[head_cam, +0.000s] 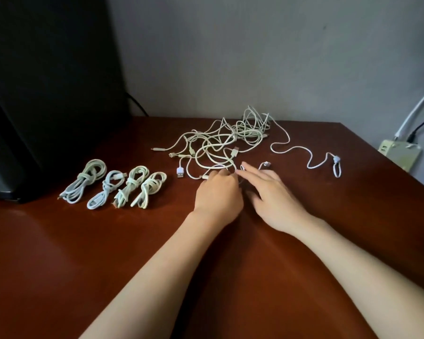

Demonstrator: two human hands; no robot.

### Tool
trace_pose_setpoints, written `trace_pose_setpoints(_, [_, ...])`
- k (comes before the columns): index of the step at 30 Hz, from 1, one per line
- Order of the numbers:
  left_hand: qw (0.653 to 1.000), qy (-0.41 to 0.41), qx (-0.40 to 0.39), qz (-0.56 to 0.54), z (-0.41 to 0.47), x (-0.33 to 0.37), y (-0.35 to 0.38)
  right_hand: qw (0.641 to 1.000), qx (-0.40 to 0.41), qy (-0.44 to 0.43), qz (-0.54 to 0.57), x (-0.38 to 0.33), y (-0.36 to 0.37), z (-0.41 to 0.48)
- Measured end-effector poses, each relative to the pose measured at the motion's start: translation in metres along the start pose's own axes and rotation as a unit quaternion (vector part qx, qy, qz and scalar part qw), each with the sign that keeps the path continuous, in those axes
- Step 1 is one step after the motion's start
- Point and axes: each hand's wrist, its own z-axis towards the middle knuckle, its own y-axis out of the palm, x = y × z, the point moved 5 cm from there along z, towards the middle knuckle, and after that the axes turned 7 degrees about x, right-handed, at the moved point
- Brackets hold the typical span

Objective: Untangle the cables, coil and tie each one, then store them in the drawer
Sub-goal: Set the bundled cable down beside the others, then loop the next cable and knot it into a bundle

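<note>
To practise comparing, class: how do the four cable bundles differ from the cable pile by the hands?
The bundles are coiled and knotted; the pile is loose and tangled. The bundles lie in a row; the pile's cables cross one another. No hand touches the bundles; the left hand grips a strand of the pile. Both are pale cables on the table.

The person's slim left forearm and right forearm are bare along their whole visible length, as are the smooth left hand and right hand.
</note>
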Motion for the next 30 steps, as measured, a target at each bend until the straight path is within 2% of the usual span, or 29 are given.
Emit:
trace_pose_setpoints(5, [0.999,0.038,0.033,0.002,0.002,-0.003,0.008,0.995,0.039,-0.036,-0.085,0.003,-0.008,0.000])
trace_pose_setpoints(8, [0.998,0.041,0.046,-0.002,0.004,-0.007,0.007,0.991,0.073,-0.046,-0.099,0.006,-0.019,-0.003])
trace_pose_setpoints(12, [0.992,0.045,0.112,-0.044,0.008,-0.010,-0.001,0.992,0.121,-0.021,-0.025,0.016,-0.035,-0.005])
trace_pose_setpoints(17, [0.960,0.029,0.220,-0.170,0.012,-0.011,-0.018,0.972,0.186,-0.119,0.076,0.006,-0.054,-0.011])
trace_pose_setpoints(20, [0.954,0.036,0.205,-0.215,0.018,-0.007,-0.020,0.954,0.244,-0.160,0.066,0.001,-0.064,-0.013])
trace_pose_setpoints(22, [0.965,0.071,0.144,-0.209,0.025,-0.002,-0.013,0.940,0.293,-0.167,0.058,0.003,-0.071,-0.014])
trace_pose_setpoints(24, [0.975,0.100,0.048,-0.194,0.027,0.004,0.002,0.925,0.337,-0.167,0.054,0.007,-0.077,-0.016])
trace_pose_setpoints(26, [0.977,0.109,0.007,-0.186,0.024,0.005,0.013,0.910,0.378,-0.160,0.049,0.011,-0.083,-0.017])
trace_pose_setpoints(28, [0.975,0.116,0.039,-0.187,0.019,0.004,0.010,0.895,0.419,-0.145,0.050,0.015,-0.089,-0.018])
trace_pose_setpoints(30, [0.969,0.122,0.124,-0.175,0.014,0.002,-0.003,0.879,0.457,-0.125,0.054,0.019,-0.096,-0.020])
